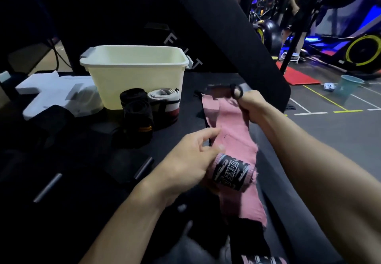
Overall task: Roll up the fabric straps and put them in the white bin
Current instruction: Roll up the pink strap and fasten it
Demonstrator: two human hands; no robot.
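Just in front of the white bin (136, 74), toward my right, I hold a pink fabric strap (231, 132) stretched above the dark tabletop (86, 156). It looks thin, soft and limp, with frayed edges, so I judge it will sag and twist unless kept taut; the printed black end (232, 172) seems the firmest place to start the roll. My left hand (185, 165) curls round that end, thumb and forefinger pinching the cloth. My right hand (250, 105), farther from me and nearer the bin, is clenched on the strap's other end beside its black loop (237, 91). Rolled straps (142, 109) sit touching the bin's front wall.
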